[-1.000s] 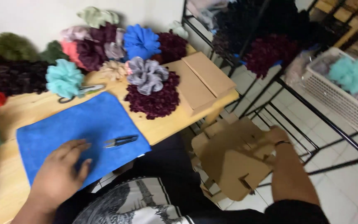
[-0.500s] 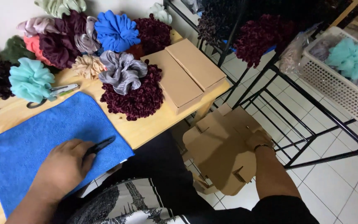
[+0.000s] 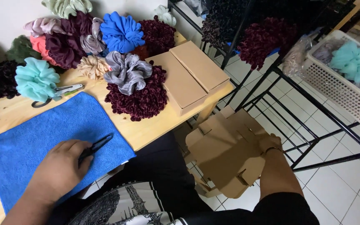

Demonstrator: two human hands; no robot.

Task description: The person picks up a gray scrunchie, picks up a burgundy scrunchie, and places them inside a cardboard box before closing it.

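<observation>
Counter (image 3: 155,131): pale wood, smooth. Towel (image 3: 42,137): blue cloth, fuzzy, matt. Flat box (image 3: 230,154): brown cardboard, matt. Snips (image 3: 96,146): black, matt. Scrunchies (image 3: 136,98): velvety cloth.

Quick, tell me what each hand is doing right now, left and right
Left hand: closed on small black snips, resting on the blue cloth.
Right hand: holding a flat cardboard box blank beside the table.

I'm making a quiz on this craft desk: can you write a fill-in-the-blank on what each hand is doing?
1. The left hand rests on a ____ cloth.
2. Under its fingers lies a small black ____.
3. The right hand holds a flat ____ box blank beside the table.

Missing words: blue; snips; cardboard
</observation>
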